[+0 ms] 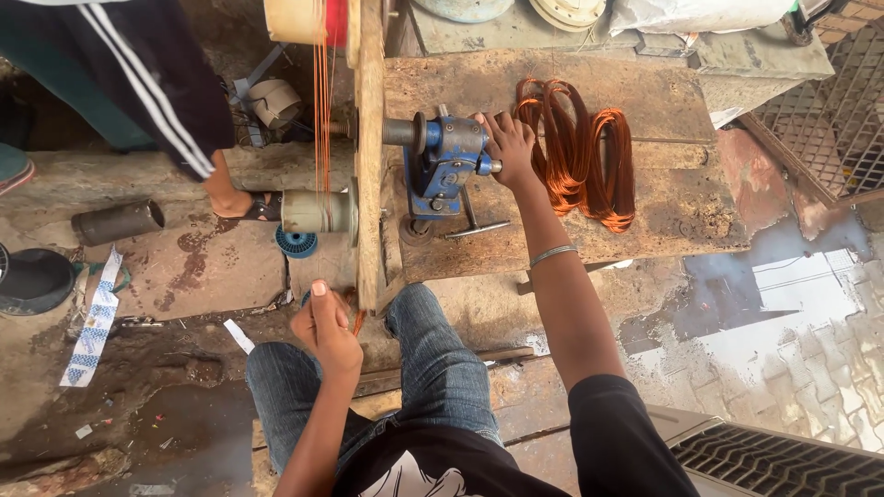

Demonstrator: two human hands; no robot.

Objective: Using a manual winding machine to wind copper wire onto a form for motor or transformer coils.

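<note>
Two hands at a coil winder — one on the wire, one at the machine.

Low in the frame, over denim knees, the left hand (325, 327) is closed with thumb up, pinching the copper wire (321, 120), whose strands run straight up the left-centre of the frame to a spool (304, 20) at the top edge. Further up, the right hand (507, 143), a metal bangle (552, 253) on its forearm, wraps its fingers around the crank end of the blue winding machine (448, 164), which sits on the worn wooden desk (663, 221) at centre. Just right of that hand, two finished copper coils (578, 152) lie on the desk, touching each other. At upper left — another person's leg in dark striped trousers (152, 83) stands on the floor.
</note>
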